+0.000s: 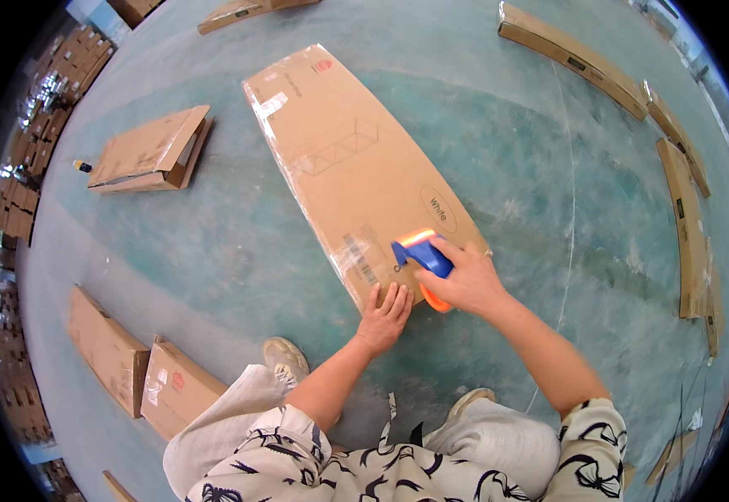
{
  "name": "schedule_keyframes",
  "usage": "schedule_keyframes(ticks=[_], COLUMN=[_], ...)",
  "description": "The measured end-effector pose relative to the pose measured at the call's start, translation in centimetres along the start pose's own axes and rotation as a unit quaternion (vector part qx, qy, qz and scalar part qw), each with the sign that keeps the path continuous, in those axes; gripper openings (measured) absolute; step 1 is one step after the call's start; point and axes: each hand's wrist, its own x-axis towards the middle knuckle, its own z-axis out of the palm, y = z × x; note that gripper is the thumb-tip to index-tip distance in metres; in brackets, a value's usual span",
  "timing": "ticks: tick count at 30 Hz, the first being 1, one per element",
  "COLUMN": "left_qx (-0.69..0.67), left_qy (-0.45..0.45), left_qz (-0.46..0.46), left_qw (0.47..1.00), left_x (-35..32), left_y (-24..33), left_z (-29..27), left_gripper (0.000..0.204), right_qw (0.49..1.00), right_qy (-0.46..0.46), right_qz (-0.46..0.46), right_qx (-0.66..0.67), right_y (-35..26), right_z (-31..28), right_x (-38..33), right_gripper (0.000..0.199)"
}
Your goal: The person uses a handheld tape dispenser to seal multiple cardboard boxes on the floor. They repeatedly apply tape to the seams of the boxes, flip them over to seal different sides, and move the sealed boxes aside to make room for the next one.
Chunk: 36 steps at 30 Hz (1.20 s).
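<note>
A long brown cardboard carton (348, 188) lies on the floor in front of me, its near end close to my feet. Clear tape runs along its left edge, and a line drawing is printed on its top. My left hand (385, 319) rests on the carton's near end, fingers stretched out over the edge. In my right hand (470, 278) is a blue and orange tape gun (431, 258), gripped over the same end, just right of my left hand. Whether its tape touches the cardboard cannot be made out.
A partly open carton (148, 152) lies to the left, beside a small dark and yellow object (82, 166). Two cartons, one brown (107, 347) and one taped (179, 387), are near my left leg. Long narrow boxes (574, 60) line the right; stacked cartons (59, 79) stand far left.
</note>
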Motion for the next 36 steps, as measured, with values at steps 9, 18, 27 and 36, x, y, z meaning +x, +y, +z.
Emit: schedule_keyframes(ticks=[9,18,27,36], left_qx=[-0.001,-0.054,-0.173,-0.04], left_qy=[-0.003,-0.062,-0.166,-0.122], left_qz=[0.069,0.072,0.068,0.011], left_qw=[0.998,0.994,0.969,0.992], left_x=[0.4,1.9,9.3,10.6], left_y=[-1.4,-1.5,-3.5,2.0], left_z=[-0.6,-0.9,-2.1,1.4], left_gripper=[0.055,0.056,0.078,0.065], right_qw=[0.979,0.976,0.922,0.888], right_qy=[0.003,-0.052,-0.278,-0.366], right_qz=[-0.049,-0.004,0.075,0.116], right_qx=[-0.2,-0.209,-0.26,-0.252], right_y=[8.4,12.2,7.1,6.9], right_z=[4.3,6.3,5.1,4.3], right_x=[-8.8,-8.6,-0.3,2.0], right_gripper=[0.069,0.054,0.046,0.038])
